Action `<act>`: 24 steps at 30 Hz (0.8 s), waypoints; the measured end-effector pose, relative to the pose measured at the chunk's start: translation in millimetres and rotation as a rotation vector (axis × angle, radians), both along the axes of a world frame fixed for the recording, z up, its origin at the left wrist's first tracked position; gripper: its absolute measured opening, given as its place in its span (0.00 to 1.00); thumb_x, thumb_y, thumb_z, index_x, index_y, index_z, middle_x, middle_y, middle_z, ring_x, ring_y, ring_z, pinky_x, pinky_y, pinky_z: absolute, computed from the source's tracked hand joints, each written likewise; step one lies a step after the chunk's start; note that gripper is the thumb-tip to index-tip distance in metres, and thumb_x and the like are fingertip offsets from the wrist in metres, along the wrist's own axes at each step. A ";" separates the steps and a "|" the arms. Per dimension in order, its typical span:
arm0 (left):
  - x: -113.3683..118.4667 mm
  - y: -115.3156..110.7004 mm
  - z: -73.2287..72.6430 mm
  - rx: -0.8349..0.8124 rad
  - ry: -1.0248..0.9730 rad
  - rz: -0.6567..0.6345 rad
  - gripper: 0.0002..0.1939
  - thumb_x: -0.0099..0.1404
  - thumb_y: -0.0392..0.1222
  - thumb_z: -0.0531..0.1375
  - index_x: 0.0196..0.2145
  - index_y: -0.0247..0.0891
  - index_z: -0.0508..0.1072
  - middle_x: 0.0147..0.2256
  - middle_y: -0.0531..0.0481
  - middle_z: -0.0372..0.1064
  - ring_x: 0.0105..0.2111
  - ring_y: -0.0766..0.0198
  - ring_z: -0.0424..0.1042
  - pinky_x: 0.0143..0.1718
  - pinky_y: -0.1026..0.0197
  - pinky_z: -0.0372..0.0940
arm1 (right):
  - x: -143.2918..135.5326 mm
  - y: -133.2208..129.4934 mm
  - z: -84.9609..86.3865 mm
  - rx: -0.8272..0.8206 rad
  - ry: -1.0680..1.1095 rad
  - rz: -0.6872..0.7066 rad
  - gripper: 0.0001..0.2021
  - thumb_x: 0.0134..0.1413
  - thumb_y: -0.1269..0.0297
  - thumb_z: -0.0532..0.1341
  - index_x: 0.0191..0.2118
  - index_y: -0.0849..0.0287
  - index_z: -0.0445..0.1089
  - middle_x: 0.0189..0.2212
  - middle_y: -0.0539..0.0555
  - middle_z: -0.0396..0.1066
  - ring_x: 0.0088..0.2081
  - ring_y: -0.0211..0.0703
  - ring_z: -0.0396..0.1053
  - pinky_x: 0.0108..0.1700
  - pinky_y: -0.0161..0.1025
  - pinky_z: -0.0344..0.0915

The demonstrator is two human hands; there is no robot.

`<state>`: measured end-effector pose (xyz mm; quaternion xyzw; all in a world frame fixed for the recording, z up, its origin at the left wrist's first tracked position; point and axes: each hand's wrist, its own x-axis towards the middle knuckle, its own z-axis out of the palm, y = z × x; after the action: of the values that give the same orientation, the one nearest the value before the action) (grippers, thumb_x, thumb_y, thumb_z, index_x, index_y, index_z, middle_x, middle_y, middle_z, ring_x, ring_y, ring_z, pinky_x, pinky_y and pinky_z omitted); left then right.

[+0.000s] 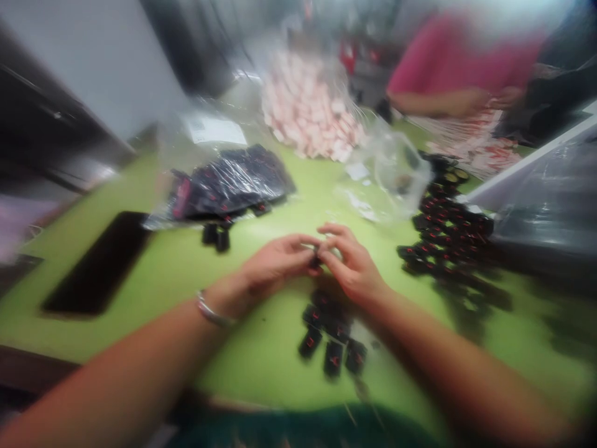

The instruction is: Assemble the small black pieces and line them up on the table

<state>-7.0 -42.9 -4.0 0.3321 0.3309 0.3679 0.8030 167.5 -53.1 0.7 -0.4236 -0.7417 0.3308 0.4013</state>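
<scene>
My left hand [280,260], with a bracelet at its wrist, pinches a small dark piece [316,257] over the green table [261,336]. The fingertips of my right hand [351,261] are closed on the same piece from the other side, and they hide much of it. Just below the hands lie several black parts with red marks [333,358]. Two small black parts [216,236] sit beyond my left hand, beside a clear bag of dark parts [233,180].
A black phone-like slab [97,264] lies at the left. Behind are a heap of pale pink pieces [312,112] and a crumpled clear bag [396,168]. A pile of black parts [448,230] is at the right. A person in pink [466,62] works at the back right.
</scene>
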 end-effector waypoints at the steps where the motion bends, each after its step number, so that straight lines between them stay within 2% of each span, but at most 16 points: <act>1: -0.4 0.1 -0.4 0.001 0.001 -0.002 0.14 0.53 0.38 0.69 0.38 0.33 0.76 0.35 0.47 0.74 0.30 0.68 0.72 0.36 0.63 0.67 | -0.4 -0.5 -0.3 0.023 -0.010 -0.006 0.05 0.58 0.68 0.56 0.31 0.57 0.66 0.48 0.59 0.65 0.55 0.45 0.61 0.60 0.50 0.53; 4: -1.6 0.3 -1.9 0.021 0.008 -0.008 0.14 0.54 0.38 0.68 0.39 0.33 0.75 0.34 0.47 0.74 0.31 0.68 0.72 0.36 0.64 0.67 | -2.1 -3.1 0.0 0.076 -0.037 -0.031 0.04 0.55 0.71 0.57 0.31 0.57 0.66 0.48 0.60 0.64 0.56 0.46 0.60 0.61 0.50 0.52; 6: -2.4 0.2 -3.1 0.048 0.019 -0.016 0.14 0.55 0.38 0.68 0.39 0.33 0.75 0.33 0.47 0.74 0.31 0.68 0.72 0.37 0.64 0.67 | -3.2 -5.0 1.1 0.040 -0.024 -0.063 0.03 0.53 0.72 0.58 0.32 0.57 0.65 0.51 0.60 0.62 0.58 0.46 0.58 0.61 0.50 0.52; 11: -4.2 -0.9 -4.5 0.126 0.051 -0.046 0.13 0.55 0.37 0.68 0.40 0.35 0.76 0.35 0.47 0.75 0.31 0.67 0.73 0.35 0.64 0.67 | -3.1 -6.4 2.4 -0.315 0.244 -0.024 0.07 0.50 0.69 0.60 0.35 0.54 0.62 0.60 0.58 0.54 0.62 0.45 0.54 0.57 0.46 0.60; 16: -4.7 -4.2 6.1 0.107 -0.033 -0.040 0.11 0.54 0.37 0.68 0.36 0.37 0.76 0.29 0.50 0.74 0.28 0.67 0.73 0.33 0.64 0.67 | 0.4 -3.2 3.6 -0.480 0.400 0.110 0.11 0.49 0.63 0.64 0.38 0.54 0.63 0.59 0.55 0.57 0.53 0.45 0.65 0.47 0.43 0.68; 19: -5.1 -3.1 12.6 0.102 -0.060 0.057 0.12 0.51 0.36 0.69 0.35 0.36 0.76 0.30 0.50 0.75 0.29 0.66 0.74 0.35 0.63 0.68 | 5.1 2.0 7.7 -0.431 0.362 0.046 0.09 0.52 0.59 0.62 0.37 0.56 0.65 0.54 0.56 0.64 0.46 0.43 0.69 0.43 0.41 0.69; 21: -6.2 0.2 12.4 0.081 -0.030 0.170 0.13 0.52 0.36 0.69 0.36 0.35 0.75 0.31 0.49 0.75 0.30 0.65 0.74 0.36 0.62 0.69 | 11.2 8.1 10.4 -0.320 0.243 -0.109 0.08 0.56 0.58 0.58 0.35 0.57 0.66 0.43 0.55 0.70 0.38 0.40 0.69 0.41 0.40 0.68; 23: -7.8 4.1 9.2 0.055 0.003 0.256 0.14 0.53 0.36 0.68 0.38 0.35 0.74 0.32 0.49 0.75 0.30 0.66 0.75 0.37 0.63 0.69 | 19.2 16.1 10.3 -0.176 0.044 -0.270 0.07 0.56 0.61 0.57 0.32 0.57 0.67 0.31 0.51 0.69 0.32 0.38 0.66 0.38 0.39 0.65; 24: -8.5 5.7 7.2 0.047 0.014 0.279 0.14 0.53 0.36 0.68 0.39 0.35 0.74 0.32 0.49 0.74 0.30 0.66 0.75 0.37 0.63 0.68 | 23.3 20.2 8.7 -0.098 -0.058 -0.320 0.05 0.55 0.64 0.57 0.30 0.58 0.67 0.28 0.50 0.68 0.30 0.38 0.64 0.38 0.38 0.64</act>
<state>-15.5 -37.1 3.2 0.3040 0.3706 0.4815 0.7338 190.8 -32.9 9.4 -0.5646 -0.6592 0.2860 0.4060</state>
